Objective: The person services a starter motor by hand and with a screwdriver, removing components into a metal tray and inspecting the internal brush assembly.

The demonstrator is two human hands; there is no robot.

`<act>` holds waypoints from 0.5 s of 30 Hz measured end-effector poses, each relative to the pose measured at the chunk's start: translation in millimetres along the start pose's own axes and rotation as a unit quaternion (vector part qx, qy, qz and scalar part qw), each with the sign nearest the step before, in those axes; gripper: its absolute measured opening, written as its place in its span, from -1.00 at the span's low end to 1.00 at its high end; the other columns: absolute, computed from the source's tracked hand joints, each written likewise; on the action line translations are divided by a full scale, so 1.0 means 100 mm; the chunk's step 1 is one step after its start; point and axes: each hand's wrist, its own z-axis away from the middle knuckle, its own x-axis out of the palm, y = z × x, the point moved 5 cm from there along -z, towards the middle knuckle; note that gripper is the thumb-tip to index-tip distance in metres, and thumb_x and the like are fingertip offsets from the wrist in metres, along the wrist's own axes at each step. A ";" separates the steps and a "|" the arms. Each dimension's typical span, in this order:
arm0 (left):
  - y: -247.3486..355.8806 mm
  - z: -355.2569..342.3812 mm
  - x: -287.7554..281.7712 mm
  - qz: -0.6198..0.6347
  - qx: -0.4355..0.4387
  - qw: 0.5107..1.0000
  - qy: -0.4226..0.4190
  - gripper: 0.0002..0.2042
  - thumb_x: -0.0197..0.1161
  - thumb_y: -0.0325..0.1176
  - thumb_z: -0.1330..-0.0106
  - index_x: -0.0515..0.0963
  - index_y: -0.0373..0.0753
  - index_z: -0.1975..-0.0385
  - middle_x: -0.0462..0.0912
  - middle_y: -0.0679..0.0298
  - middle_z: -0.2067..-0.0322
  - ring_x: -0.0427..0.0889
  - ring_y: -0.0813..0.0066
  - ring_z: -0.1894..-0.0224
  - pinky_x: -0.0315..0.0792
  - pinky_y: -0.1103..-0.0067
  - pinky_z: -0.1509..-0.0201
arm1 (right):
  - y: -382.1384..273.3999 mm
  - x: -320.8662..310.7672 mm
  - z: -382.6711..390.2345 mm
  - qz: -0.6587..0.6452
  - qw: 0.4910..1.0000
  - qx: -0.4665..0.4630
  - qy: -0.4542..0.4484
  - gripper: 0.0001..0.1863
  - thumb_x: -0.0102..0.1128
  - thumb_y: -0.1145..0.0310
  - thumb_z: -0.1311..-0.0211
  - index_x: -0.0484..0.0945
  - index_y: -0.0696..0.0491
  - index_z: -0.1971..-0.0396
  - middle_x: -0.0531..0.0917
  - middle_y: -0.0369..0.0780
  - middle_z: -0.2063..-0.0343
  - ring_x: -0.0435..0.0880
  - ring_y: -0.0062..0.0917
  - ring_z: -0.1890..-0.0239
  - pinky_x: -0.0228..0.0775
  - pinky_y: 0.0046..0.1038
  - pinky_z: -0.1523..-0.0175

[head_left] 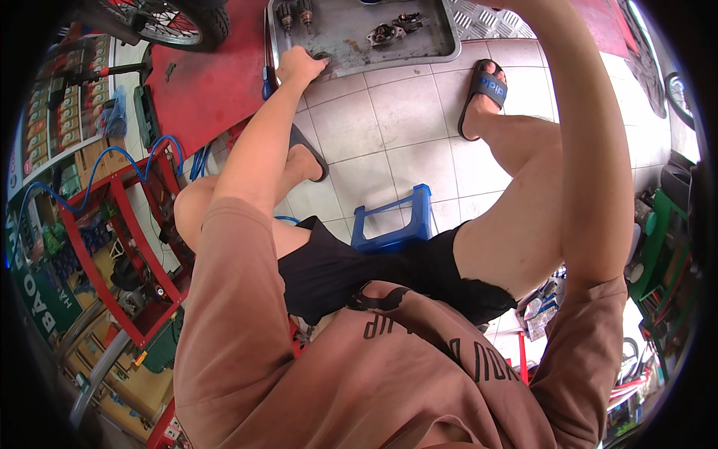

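My left hand (301, 67) is closed over the near left corner of a grey metal tray (374, 69), its fingers curled at the rim. A dark smudge or small dark piece shows beside the fingertips; I cannot tell which. Inside the tray lie two dark, cylindrical metal parts (305, 15) at the left and a greasy metal assembly (385, 34) toward the middle. My right arm reaches up along the right side. Only a sliver of my right hand (499, 3) shows at the top edge, right of the tray, with its fingers cut off.
A red mat or platform (202, 90) lies left of the tray, under a motorbike wheel (179, 26). A blue plastic stool (400, 224) stands between my legs. Red metal framing (134, 247) with a blue hose (97, 172) is at left. Shelving (658, 247) crowds the right.
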 end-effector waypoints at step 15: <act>0.36 -0.13 -0.16 -0.003 0.154 0.984 0.094 -0.59 0.37 0.00 0.01 0.65 -0.23 0.31 0.68 -0.02 0.32 0.66 0.01 0.20 0.50 0.23 0.11 | 0.08 -0.04 -0.12 -0.008 0.999 -0.022 -0.026 -0.48 0.36 0.02 0.12 0.68 0.17 0.28 0.70 0.02 0.31 0.70 -0.16 0.24 0.53 -0.26 0.09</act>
